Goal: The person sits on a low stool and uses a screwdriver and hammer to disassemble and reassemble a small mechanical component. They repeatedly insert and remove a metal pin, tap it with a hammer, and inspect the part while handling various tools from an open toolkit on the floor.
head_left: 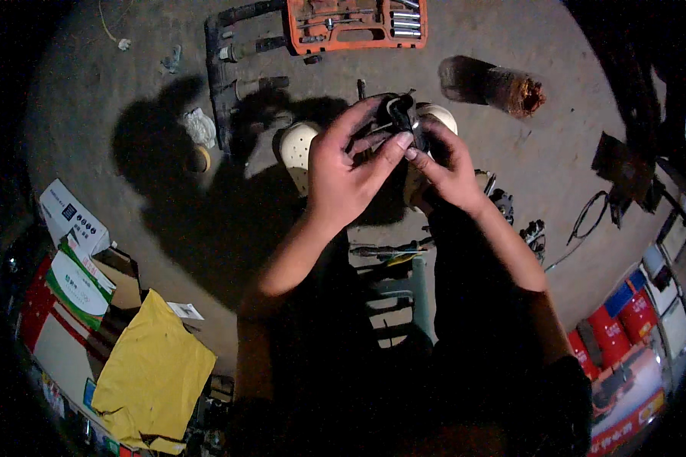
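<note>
Both hands are raised together above the floor, between two cream-coloured clogs (297, 156). They hold a small dark metal part (400, 114) with a curved, ring-like upper end; its exact kind cannot be made out. My left hand (351, 164) has its fingers curled behind the part and its thumb on the near side. From the other side, my right hand (453, 171) pinches the part's lower end, its thumb almost meeting the left thumb. The fingers hide much of the part, and dark grime marks the fingertips.
An orange tool case (343, 47) with sockets lies at the far side. A rusty cylinder (503, 87) rests at far right, a tape roll (200, 158) at left. A yellow sheet (156, 365) and boxes (76, 217) stand near left; red cans (608, 327) near right.
</note>
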Tool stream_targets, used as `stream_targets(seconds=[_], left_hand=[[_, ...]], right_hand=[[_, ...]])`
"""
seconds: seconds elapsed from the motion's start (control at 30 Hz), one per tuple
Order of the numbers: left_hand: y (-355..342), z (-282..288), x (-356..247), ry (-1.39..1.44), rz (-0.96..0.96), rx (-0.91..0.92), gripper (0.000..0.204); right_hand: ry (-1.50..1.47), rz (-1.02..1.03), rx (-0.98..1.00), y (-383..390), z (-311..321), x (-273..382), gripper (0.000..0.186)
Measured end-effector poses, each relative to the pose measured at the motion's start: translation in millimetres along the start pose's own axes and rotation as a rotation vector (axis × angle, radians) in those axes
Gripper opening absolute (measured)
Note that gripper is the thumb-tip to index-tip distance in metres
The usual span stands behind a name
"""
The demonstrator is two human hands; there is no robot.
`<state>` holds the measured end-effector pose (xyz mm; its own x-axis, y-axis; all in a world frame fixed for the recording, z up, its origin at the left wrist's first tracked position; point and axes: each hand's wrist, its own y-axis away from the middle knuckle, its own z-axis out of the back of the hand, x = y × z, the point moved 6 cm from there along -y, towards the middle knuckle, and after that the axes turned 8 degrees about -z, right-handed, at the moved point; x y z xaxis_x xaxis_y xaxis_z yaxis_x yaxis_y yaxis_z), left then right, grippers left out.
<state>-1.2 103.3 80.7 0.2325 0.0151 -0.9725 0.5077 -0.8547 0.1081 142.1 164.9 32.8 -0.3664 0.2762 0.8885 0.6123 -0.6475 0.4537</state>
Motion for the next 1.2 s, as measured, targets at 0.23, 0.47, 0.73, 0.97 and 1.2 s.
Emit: stream_targets(seconds=[0.23,0.47,0.73,0.97,1.2], left_hand=[[-4.1,-2.8,-24.9,-0.38,-0.077,0.051,0.025],[-11.4,-4.2,-9.3,-0.402,-0.113,0.04,0.023],[-9.9,-1.2,23.5,-0.252,0.037,0.021,0.023],[-9.3,-9.8,-4.0,-0.329,-0.119,0.238,0.034],[-5.2,-11.8,6.4,-0.475,-0.241,0.21,0.034]], right_hand=[[0.14,0.136,-0.036,-1.5,0.2,11.6,0.032],[0.362,0.179,-0.12,-3.3,-1.5,18.3,0.027],[0.105,-0.206,-0.059,7.5,-2.5,0.1,0.026],[0.244,0.185,0.006,-4.4,2.5,9.7,0.029],[0.415,0.314,-0.018,-11.6,2.3,8.3,0.041]])
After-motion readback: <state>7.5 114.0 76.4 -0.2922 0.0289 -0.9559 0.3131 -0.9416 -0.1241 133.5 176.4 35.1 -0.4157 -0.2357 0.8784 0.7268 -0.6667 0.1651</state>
